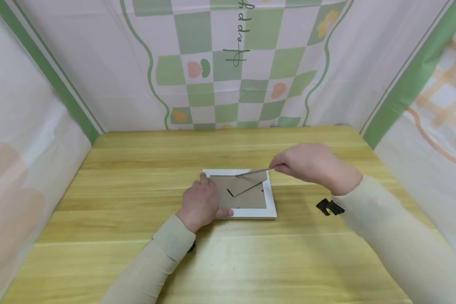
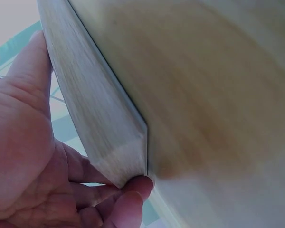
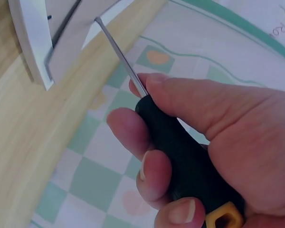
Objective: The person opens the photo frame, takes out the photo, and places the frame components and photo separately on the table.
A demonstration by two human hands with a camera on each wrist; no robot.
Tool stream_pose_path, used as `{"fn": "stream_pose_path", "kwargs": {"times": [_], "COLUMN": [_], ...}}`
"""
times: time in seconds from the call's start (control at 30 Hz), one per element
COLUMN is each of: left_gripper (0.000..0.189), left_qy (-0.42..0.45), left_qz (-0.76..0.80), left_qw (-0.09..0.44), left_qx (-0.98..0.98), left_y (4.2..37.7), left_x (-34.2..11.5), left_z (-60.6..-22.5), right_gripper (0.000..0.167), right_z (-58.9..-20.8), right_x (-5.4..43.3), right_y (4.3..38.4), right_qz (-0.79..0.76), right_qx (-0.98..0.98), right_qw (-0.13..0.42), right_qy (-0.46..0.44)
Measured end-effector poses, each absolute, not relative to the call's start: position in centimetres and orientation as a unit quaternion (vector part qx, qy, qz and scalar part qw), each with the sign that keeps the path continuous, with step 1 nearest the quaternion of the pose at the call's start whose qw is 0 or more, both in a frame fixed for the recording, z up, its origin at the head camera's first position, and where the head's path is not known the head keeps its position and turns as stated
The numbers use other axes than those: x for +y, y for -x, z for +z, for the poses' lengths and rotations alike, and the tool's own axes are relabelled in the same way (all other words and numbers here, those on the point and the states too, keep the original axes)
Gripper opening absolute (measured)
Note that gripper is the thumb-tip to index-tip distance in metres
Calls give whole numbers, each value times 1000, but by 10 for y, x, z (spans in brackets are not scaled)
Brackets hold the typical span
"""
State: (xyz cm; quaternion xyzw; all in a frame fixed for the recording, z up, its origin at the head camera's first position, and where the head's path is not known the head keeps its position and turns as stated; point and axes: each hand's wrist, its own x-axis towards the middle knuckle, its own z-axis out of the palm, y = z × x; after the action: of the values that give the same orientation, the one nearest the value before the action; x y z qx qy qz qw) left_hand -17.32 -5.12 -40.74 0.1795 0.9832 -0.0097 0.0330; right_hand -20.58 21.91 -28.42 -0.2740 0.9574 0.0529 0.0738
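Observation:
A white picture frame (image 1: pixel 251 213) lies on the table with its brown backing board (image 1: pixel 252 202) facing up. A brown flap on that board sits at a slant, with a dark gap along its near edge. My left hand (image 1: pixel 200 202) holds the frame's left side, its thumb along the near edge; in the left wrist view fingers curl at a corner of the frame (image 2: pixel 95 95). My right hand (image 1: pixel 313 166) grips a screwdriver (image 3: pixel 173 147) by its dark handle with a yellow end. The metal shaft (image 1: pixel 255 171) reaches left, its tip at the board's far edge.
The wooden table (image 1: pixel 137 169) extends around the frame on every side. A green and white checked cloth (image 1: pixel 228 97) hangs behind its far edge, with printed cloths at left and right. A black strap piece (image 1: pixel 329 207) hangs by the right sleeve.

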Motion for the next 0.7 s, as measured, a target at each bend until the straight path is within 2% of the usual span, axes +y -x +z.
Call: {"fn": "stream_pose_path", "kwargs": {"times": [0.1, 0.4, 0.7], "left_gripper": [116, 116, 117], "left_qy": [-179, -179, -170], "left_qz": [-10, -14, -6], "left_qw": [31, 30, 35], "left_qx": [983, 983, 985], "left_y": [173, 173, 174], "left_x": [-51, -50, -51], "left_z": [-407, -407, -408], "right_gripper": [23, 27, 28], "right_z": [-281, -271, -268], "right_x": [223, 234, 235], "right_y": [218, 259, 279], "right_qz": [25, -85, -130], "right_qx": [953, 923, 909], "right_qw": [106, 267, 321], "right_qy": [282, 265, 231]}}
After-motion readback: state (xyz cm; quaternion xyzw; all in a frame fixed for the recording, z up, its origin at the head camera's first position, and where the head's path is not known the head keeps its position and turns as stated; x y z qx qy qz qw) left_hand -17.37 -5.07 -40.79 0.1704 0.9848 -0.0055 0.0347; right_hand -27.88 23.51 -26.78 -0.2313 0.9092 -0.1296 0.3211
